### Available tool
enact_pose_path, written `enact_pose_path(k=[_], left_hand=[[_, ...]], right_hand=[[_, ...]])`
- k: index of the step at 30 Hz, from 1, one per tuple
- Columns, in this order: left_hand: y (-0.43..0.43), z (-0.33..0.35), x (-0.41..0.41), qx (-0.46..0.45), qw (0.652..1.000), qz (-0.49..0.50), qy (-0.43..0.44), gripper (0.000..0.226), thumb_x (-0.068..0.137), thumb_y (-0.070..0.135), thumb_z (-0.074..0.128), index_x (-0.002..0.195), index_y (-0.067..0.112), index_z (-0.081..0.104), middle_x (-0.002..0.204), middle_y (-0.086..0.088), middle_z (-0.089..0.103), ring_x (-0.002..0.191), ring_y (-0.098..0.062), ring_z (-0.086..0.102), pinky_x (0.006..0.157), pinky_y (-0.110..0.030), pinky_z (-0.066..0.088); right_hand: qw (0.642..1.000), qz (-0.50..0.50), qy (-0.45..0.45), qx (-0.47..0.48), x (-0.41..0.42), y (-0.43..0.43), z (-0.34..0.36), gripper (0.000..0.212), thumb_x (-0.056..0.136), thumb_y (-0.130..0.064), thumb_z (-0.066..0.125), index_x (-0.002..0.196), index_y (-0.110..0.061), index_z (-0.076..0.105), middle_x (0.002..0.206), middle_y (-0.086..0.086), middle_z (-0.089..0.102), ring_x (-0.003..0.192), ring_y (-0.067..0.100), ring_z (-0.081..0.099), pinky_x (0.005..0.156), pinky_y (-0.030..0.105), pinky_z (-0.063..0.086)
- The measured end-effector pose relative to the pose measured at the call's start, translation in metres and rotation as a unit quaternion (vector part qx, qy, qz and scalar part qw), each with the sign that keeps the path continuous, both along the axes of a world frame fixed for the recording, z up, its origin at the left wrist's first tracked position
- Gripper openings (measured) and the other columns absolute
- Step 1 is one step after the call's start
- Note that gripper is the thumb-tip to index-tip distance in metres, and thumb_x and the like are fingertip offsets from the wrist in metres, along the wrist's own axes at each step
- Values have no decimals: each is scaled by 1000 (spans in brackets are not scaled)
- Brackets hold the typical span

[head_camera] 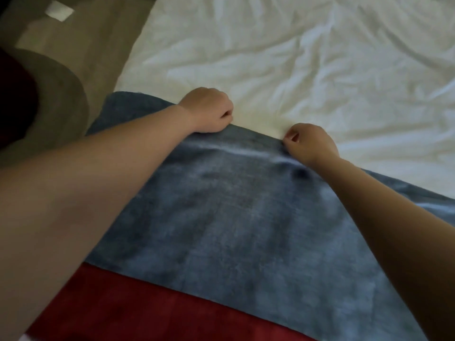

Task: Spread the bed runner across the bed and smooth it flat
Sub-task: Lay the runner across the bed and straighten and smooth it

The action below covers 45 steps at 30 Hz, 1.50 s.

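A grey-blue plush bed runner (234,217) lies across the near part of the bed, over the wrinkled white sheet (307,57). Its far edge runs from upper left to lower right. My left hand (209,109) is closed on that far edge, fingers curled under the fabric. My right hand (310,141) pinches the same edge a short way to the right. A low ridge of fabric runs between the two hands. Both forearms stretch out over the runner.
A dark red strip of fabric (147,311) borders the runner's near side. Left of the bed is a beige floor (81,40) with a round grey stool or rug (61,99) and a white square object (59,9).
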<state>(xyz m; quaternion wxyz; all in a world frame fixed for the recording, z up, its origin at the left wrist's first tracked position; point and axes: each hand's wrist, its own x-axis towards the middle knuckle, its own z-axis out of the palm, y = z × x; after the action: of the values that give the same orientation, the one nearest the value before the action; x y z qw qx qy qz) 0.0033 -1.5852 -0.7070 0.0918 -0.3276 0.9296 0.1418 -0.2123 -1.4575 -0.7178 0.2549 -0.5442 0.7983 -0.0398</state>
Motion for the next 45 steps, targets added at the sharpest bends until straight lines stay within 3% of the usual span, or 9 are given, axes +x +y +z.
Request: enact_pose_path(k=[7, 14, 17, 20, 24, 28, 32, 38, 45], left_hand=[[-52, 9, 97, 2, 998, 44, -34, 4, 76, 22, 58, 75, 26, 59, 82, 1, 61, 74, -23, 55, 59, -31, 40], [-74, 3, 121, -14, 1000, 23, -17, 8, 85, 28, 64, 80, 22, 63, 86, -2, 65, 80, -25, 58, 66, -35, 46], [-78, 1, 121, -38, 999, 13, -3, 12, 89, 29, 60, 86, 19, 66, 89, -4, 66, 85, -27, 59, 74, -38, 47], [-81, -2, 127, -25, 999, 30, 4, 17, 91, 32, 56, 84, 19, 64, 90, -4, 65, 83, -26, 58, 70, -36, 46], [-91, 0, 161, 32, 997, 76, -8, 19, 92, 29, 49, 85, 21, 64, 89, -3, 65, 78, -23, 58, 66, -37, 49], [-102, 5, 198, 50, 993, 100, -38, 20, 86, 14, 55, 102, 21, 65, 101, -4, 64, 89, -24, 59, 70, -37, 48], [-106, 0, 213, 35, 991, 122, -42, 18, 89, 14, 57, 104, 18, 66, 107, -8, 64, 94, -27, 58, 71, -36, 46], [-111, -8, 206, -96, 986, 133, -24, 14, 90, 14, 57, 99, 13, 67, 102, -16, 62, 95, -33, 56, 77, -40, 45], [-116, -6, 216, -56, 980, 188, 21, 41, 94, 40, 48, 126, 15, 53, 127, -12, 55, 112, -32, 51, 84, -40, 43]], right_hand=[[994, 78, -70, -43, 82, -60, 0, 16, 88, -35, 57, 88, -20, 65, 86, -2, 64, 82, 20, 59, 69, 31, 48], [986, 153, -56, -39, 131, -98, -4, 14, 90, -34, 59, 92, -21, 62, 90, -2, 61, 83, 19, 56, 69, 30, 44], [990, 129, -18, -44, 133, -104, -8, 13, 92, -32, 55, 95, -22, 63, 98, -1, 63, 88, 23, 59, 70, 32, 45], [992, 124, 18, -3, 141, -110, -10, 16, 91, -28, 50, 98, -20, 62, 100, 4, 64, 89, 28, 59, 71, 34, 46], [991, 123, -20, 45, 147, -123, -3, 17, 89, -29, 50, 96, -18, 62, 100, 5, 64, 90, 26, 58, 73, 33, 45], [992, 109, -60, 11, 168, -135, 2, 20, 91, -37, 53, 99, -20, 62, 100, 3, 64, 87, 22, 56, 72, 31, 42], [990, 122, -62, -29, 208, -149, 2, 23, 94, -34, 51, 104, -16, 61, 103, 4, 62, 90, 24, 56, 73, 32, 42], [995, 92, 26, -41, 235, -165, 0, 20, 96, -22, 48, 103, -11, 63, 103, 9, 63, 90, 30, 59, 69, 34, 46], [981, 135, 97, -98, 240, -167, 13, 31, 95, -29, 46, 118, -10, 55, 118, 10, 55, 103, 31, 56, 76, 38, 43]])
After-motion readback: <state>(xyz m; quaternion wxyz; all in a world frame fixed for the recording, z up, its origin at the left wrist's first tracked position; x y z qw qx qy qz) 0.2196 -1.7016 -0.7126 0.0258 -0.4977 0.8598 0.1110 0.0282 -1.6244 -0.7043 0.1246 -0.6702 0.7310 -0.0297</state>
